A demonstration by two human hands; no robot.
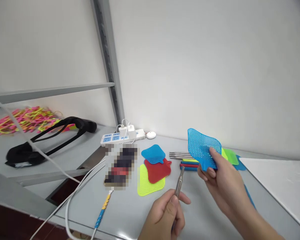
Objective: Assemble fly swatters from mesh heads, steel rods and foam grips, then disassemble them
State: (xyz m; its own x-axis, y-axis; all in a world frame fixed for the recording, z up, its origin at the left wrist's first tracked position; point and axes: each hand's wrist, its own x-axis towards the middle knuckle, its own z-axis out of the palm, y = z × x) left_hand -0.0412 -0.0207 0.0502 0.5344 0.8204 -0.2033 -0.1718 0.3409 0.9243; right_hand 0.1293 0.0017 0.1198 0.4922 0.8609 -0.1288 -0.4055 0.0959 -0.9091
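My right hand [221, 176] pinches a blue perforated fly swatter head [202, 145] near its narrow neck, holding it above the table. Lower and to the left, my left hand [167, 213] grips a metal telescopic rod [180, 181], its thin tip pointing up and away from me. The rod and the swatter head are apart. On the table left of the rod lie a blue swatter head [153, 153], a red one [158, 171] and a yellow-green one [150, 183], overlapping. Behind my hands are several metal rods [178, 155] and coloured handles [187, 165].
More green and blue swatter heads [231, 156] lie partly behind my right hand. A white sheet [277, 180] covers the right side. At left are a blurred-out phone [121, 168] on a cable, a power strip [107, 139], a black headset-like strap [55, 141] and pink-yellow strands [32, 118].
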